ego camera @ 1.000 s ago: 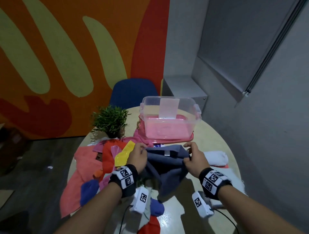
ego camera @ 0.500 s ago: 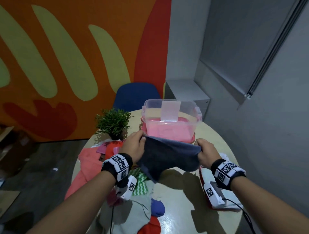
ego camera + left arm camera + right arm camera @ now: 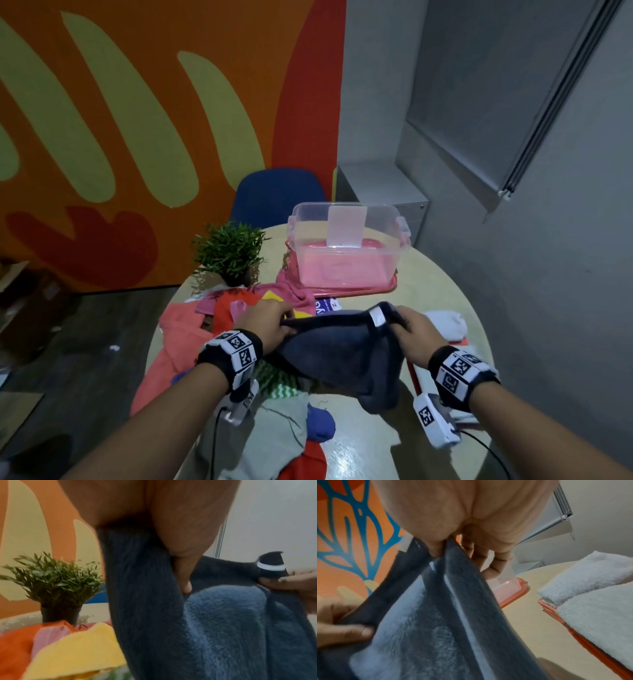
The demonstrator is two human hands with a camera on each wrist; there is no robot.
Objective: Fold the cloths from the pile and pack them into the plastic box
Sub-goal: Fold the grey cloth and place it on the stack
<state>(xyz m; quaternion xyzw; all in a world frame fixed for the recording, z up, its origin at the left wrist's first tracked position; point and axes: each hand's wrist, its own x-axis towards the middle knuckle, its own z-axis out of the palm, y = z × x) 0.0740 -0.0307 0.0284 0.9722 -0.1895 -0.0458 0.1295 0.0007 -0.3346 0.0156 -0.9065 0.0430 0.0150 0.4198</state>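
A dark blue-grey cloth (image 3: 342,353) hangs in the air above the round table (image 3: 442,284), held by its top edge. My left hand (image 3: 270,323) pinches the left corner, seen close in the left wrist view on the cloth (image 3: 154,615). My right hand (image 3: 407,325) pinches the right corner by a small white tag (image 3: 376,315); the right wrist view shows the cloth (image 3: 436,615) gathered under the thumb. The clear plastic box (image 3: 346,246) with a pink bottom stands behind the cloth. A pile of coloured cloths (image 3: 191,329) lies to the left.
A small potted plant (image 3: 229,251) stands left of the box. Folded white cloths (image 3: 445,322) lie at the right on a red sheet (image 3: 573,632). A blue chair (image 3: 277,192) is behind the table. More cloths (image 3: 274,431) lie near the front edge.
Both hands lifted the dark cloth off the table and spread it, then came lower and nearer each other; the cloth now sags between them with its tag turned up.
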